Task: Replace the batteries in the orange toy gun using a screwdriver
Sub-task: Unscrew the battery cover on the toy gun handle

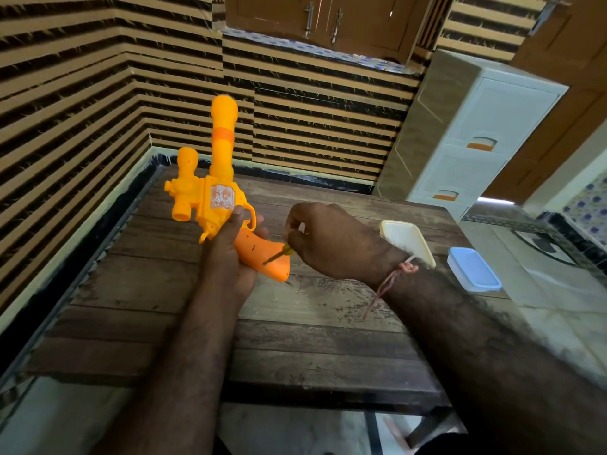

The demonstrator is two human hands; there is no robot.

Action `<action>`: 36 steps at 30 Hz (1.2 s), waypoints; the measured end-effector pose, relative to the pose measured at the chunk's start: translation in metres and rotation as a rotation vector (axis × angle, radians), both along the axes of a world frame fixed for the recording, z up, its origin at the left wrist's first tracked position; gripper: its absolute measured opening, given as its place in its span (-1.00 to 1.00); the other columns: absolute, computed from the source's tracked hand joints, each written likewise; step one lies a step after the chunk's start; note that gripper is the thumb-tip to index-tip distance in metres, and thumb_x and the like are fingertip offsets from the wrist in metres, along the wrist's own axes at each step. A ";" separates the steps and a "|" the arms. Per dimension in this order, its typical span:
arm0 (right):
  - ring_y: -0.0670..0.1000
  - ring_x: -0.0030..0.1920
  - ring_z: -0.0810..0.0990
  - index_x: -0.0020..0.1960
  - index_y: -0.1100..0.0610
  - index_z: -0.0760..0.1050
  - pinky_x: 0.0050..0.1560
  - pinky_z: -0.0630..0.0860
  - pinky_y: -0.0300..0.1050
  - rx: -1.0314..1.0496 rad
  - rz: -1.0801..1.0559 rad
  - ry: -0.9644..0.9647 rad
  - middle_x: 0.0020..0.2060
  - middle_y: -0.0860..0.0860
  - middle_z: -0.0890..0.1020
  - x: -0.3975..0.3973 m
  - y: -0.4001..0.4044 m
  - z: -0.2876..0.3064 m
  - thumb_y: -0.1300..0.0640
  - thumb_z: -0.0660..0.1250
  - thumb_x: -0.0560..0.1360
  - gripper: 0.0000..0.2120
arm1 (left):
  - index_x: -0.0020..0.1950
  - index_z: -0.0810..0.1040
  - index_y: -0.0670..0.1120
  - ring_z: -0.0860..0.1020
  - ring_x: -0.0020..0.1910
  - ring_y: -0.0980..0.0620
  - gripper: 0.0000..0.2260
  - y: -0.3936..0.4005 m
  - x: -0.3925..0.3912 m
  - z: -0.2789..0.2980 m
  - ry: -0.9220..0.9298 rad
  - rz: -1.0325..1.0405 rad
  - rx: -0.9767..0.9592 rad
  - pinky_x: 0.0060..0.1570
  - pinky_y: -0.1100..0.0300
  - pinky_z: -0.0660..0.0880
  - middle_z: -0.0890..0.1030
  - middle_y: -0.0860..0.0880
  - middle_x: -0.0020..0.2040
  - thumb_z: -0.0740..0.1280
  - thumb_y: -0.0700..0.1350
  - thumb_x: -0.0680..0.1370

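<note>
The right hand (331,239), just right of the frame's middle, has its fingers curled in and pinching a small screwdriver (279,255) — only a bit of yellow handle and a thin dark shaft show below the fingertips. The shaft slants down and to the left, and its tip meets the flat side of the darker orange grip of the toy gun (216,198). A reddish thread bracelet (399,274) is tied round that wrist, with loose ends hanging down.

The left hand (230,251) is wrapped round the gun where body and grip join: the thumb lies up along the body beside a silvery sticker, and fingertips show past the trigger guard on the far side. The gun is held above the table, barrel pointing to the top of the frame, with a short scope-like tube at its left.

Beneath lies a dark wooden plank table (164,323). Toward the right edge of the table rest a cream-coloured lid (410,238) and, just beside it, a pale blue box (473,269) — well apart from the gun. In the upper right stands a white drawer unit (486,126) with orange handles, against a striped wall (82,110).
</note>
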State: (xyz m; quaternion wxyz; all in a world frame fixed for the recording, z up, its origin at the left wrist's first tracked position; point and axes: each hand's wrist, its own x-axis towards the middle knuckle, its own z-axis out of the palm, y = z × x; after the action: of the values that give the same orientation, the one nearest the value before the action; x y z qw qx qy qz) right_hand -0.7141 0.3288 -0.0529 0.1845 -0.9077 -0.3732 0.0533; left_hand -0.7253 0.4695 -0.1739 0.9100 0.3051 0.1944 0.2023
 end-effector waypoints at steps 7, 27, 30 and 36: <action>-0.02 -0.08 0.55 0.06 0.04 0.50 -0.25 0.48 -0.22 -0.013 -0.002 0.041 -0.08 -0.04 0.56 -0.001 -0.002 0.000 0.18 0.44 0.46 -0.77 | 0.25 0.50 0.01 0.60 -0.03 -0.10 -0.73 0.001 -0.001 0.003 0.009 0.003 -0.003 0.21 -0.18 0.48 0.65 -0.18 0.07 0.37 -0.06 0.55; -0.01 -0.13 0.56 0.00 0.07 0.55 -0.20 0.53 -0.08 0.074 -0.055 -0.028 -0.12 0.00 0.61 -0.005 0.002 -0.005 0.11 0.31 0.55 -0.93 | 0.23 0.51 0.02 0.59 0.05 -0.15 -0.73 -0.001 -0.002 0.005 0.008 0.017 -0.028 0.28 -0.34 0.39 0.67 -0.17 0.05 0.40 -0.07 0.54; -0.05 -0.15 0.55 0.01 0.01 0.52 -0.31 0.47 -0.21 0.051 -0.045 0.022 -0.14 -0.05 0.57 -0.004 -0.002 -0.005 0.19 0.40 0.49 -0.86 | 0.24 0.50 0.03 0.59 0.09 -0.16 -0.70 0.000 -0.002 0.005 0.012 0.020 -0.037 0.28 -0.35 0.40 0.65 -0.18 0.10 0.41 -0.05 0.52; -0.03 -0.12 0.56 -0.02 0.06 0.55 -0.22 0.50 -0.14 0.138 -0.055 0.024 -0.14 -0.03 0.60 -0.006 -0.001 -0.007 0.09 0.27 0.58 -0.90 | 0.18 0.53 0.02 0.60 0.04 -0.14 -0.77 -0.001 -0.003 0.007 -0.008 0.028 -0.038 0.24 -0.24 0.47 0.71 -0.11 -0.05 0.40 -0.06 0.53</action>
State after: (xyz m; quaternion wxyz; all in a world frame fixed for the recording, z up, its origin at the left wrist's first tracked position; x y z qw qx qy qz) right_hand -0.7197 0.3277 -0.0604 0.2523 -0.9019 -0.3489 0.0331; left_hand -0.7284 0.4685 -0.1670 0.9135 0.2843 0.1989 0.2126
